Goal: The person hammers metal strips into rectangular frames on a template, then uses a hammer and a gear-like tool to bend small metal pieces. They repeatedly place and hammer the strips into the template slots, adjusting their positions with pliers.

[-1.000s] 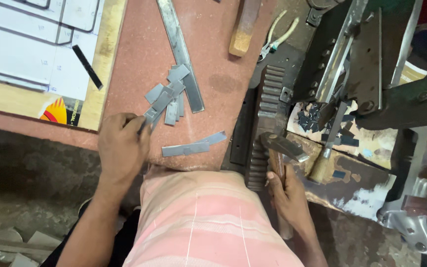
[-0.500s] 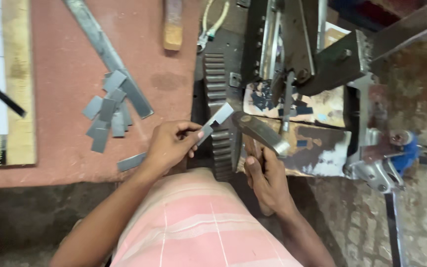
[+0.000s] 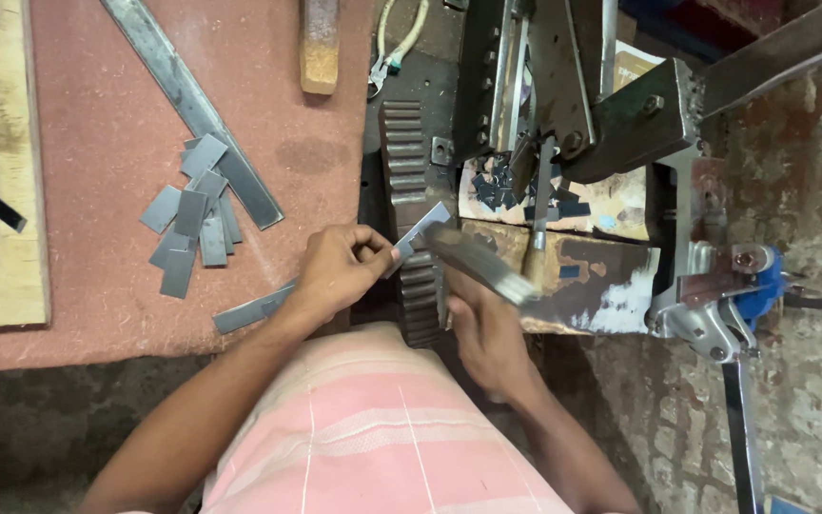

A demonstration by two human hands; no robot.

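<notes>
Head view: left hand [image 3: 340, 269] pinches short metal strip [image 3: 418, 233] at one end, grip clenched on it, far end over toothed rack [image 3: 409, 219] beside shear machine [image 3: 563, 105]. Right hand [image 3: 487, 333] clenched round blurred hammer [image 3: 479, 262]. Step judged: lining up strip. Next move needs steady placement. More cut pieces [image 3: 192, 214] on desk [image 3: 97, 114].

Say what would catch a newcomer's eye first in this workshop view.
At centre, the left hand pinches a small metal strip while the right hand grips a blurred hammer. A dark cutting machine fills the upper right; grey cut strips lie scattered on the red bench at left.
</notes>
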